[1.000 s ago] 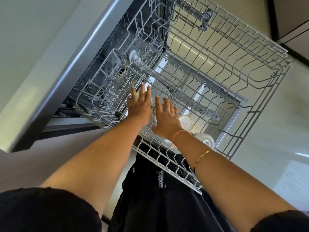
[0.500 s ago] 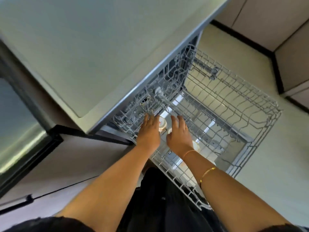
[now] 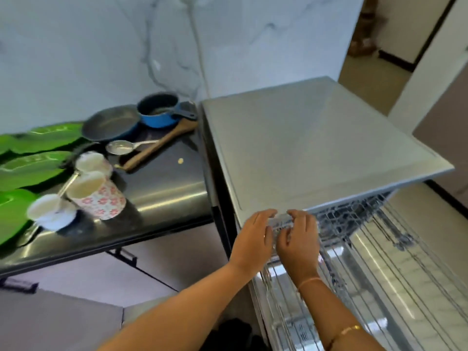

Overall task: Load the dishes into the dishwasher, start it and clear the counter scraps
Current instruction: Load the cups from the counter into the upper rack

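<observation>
Plainly, both hands are seen at the near corner of the pulled-out rack (image 3: 354, 219), just under the top edge of the dishwasher (image 3: 304, 148). The left hand (image 3: 253, 239) and the right hand (image 3: 300, 241) are set close together, with fingers curved over the wires. Whether either grip is closed on the rack or merely rested on it cannot be told through the blur.

The dishes not yet loaded are found on the black table (image 3: 164, 198) beside the machine: a floral cup (image 3: 98, 196), white cups (image 3: 93, 160), green plates (image 3: 33, 168), a frying pan (image 3: 111, 125), a blue saucepan (image 3: 158, 112), a spoon (image 3: 121, 147) and a wooden spatula (image 3: 157, 145). A small scrap (image 3: 180, 161) is seen nearby.

The cups are judged light but breakable and perhaps slick, so each is best taken round the body. The pans are judged heavier and best taken by their handles.
</observation>
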The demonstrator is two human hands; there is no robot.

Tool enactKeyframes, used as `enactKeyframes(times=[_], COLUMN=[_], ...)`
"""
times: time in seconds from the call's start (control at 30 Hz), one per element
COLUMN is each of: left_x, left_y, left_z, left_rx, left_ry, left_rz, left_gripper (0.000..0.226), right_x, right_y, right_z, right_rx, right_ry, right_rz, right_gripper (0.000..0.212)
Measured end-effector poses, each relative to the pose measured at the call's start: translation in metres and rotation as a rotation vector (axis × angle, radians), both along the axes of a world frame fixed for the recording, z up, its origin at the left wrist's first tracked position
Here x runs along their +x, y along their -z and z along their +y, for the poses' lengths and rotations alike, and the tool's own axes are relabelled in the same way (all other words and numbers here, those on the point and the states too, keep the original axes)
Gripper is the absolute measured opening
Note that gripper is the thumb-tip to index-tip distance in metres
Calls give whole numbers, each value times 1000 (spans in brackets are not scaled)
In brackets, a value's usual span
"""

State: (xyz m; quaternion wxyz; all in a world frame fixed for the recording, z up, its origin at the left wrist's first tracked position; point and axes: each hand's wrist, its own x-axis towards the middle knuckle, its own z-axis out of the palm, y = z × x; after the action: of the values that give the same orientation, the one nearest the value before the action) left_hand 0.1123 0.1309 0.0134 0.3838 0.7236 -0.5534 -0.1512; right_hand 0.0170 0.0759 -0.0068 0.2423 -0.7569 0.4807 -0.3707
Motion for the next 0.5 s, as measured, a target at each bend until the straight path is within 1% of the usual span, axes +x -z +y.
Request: enactKeyframes(times=[0.1,0.23,0.37,0.43,0.5], left_x=[31,84,145,178,208], left_y=[-11,-18,-20,-22,-23], left_z=[15,47,92,117,138], left_rx=[-100,-202,-242,-246,-271], left_ry=[-156,-336,-504,-589,-655], left_rz=[11,56,41,41,3], left_gripper=[33,31,35,33,29], right_x=[36,92,154,190,222], right_y=[-15,-24,-25,-24,-26], right_z=[3,16,42,57,72], right_rx=[-92,-149,-119,-66,-29], right_ry=[-120,-274,-396,-467,-534], right_rz=[-27,-99,-136,-147,-145], right_gripper=[35,32,36,37,38])
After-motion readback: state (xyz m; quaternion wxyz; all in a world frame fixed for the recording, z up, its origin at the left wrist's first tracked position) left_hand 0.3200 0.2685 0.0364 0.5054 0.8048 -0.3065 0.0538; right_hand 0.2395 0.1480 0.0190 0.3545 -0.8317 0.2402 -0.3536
